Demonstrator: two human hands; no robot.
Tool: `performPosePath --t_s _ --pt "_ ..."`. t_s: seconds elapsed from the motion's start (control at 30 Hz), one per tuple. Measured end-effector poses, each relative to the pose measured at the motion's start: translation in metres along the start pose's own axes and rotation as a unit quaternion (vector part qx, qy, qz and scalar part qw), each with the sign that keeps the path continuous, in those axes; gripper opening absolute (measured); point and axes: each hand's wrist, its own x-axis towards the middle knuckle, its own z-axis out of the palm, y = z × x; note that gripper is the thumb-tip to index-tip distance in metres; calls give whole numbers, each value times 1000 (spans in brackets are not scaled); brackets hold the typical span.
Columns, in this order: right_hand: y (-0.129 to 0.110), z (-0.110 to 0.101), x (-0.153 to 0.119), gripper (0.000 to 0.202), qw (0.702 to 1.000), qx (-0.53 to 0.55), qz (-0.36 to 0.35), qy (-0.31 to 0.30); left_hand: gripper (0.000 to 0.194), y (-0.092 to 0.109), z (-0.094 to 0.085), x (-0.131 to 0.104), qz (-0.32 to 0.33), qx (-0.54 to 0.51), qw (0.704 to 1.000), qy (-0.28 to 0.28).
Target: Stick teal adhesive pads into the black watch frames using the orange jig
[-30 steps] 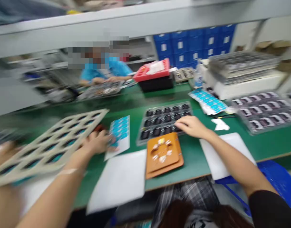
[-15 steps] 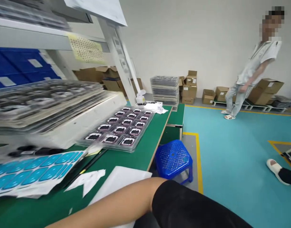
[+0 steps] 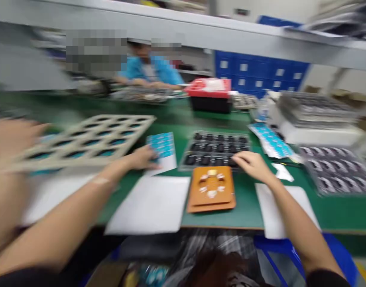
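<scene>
Left of the right hand (image 3: 251, 164) — at its fingertips — a clear tray (image 3: 183, 164).

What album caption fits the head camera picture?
Left hand at a blue-patterned sheet, right hand at a tray of black parts.

No text can be read. White labels (image 3: 244, 67) stand in two rows on the fronts of the blue bins (image 3: 261, 66) at the back, too small and blurred for any writing on them to show. A white paper (image 3: 214, 84) lies on the red tray (image 3: 199, 93); whether it bears print cannot be told. A dark plate (image 3: 241, 12) on the back wall (image 3: 269, 8) is also too blurred to read.
</scene>
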Motion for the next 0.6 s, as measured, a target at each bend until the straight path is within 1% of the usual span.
performPosePath --t_s 0.03,0.07,0.1,0.17,0.23,0.33,0.4,0.43,0.47,0.53,0.6 --pt "9 4 2 31 1000 18 -23 1 36 -24 -15 -23 -44 31 998 -32" --pt "17 6 3 32 999 28 -37 5 36 -41 -26 -41 -79 55 993 -72" --pt "24 8 3 31 999 14 -36 21 35 -52 -32 -54 -102 71 986 -110" --pt "34 8 1 32 999 -23 -39 17 33 -63 -34 -66 -121 89 976 -158" --pt "39 6 -4 35 997 -68 -34 9 33 -62 -28 -71 -118 100 972 -176" --pt "44 1 -8 37 989 -147 -24 0 32 -43 -21 -76 -98 107 976 -162" --pt "47 -1 -8 34 982 -187 3 -19 26 -22 -21 -79 -69 98 983 -137" --pt "48 -2 -7 31 979 -199 19 -35 20 -10 -22 -79 -46 86 988 -122" --pt "50 -2 -7 29 977 -204 29 -56 12 3 -24 -77 -16 69 992 -107" --pt "53 -1 -8 25 974 -204 30 -89 19 30 -25 -72 60 22 995 -79" --pt "58 3 -11 25 974 -209 16 -86 27 53 -22 -64 137 -25 988 -62"
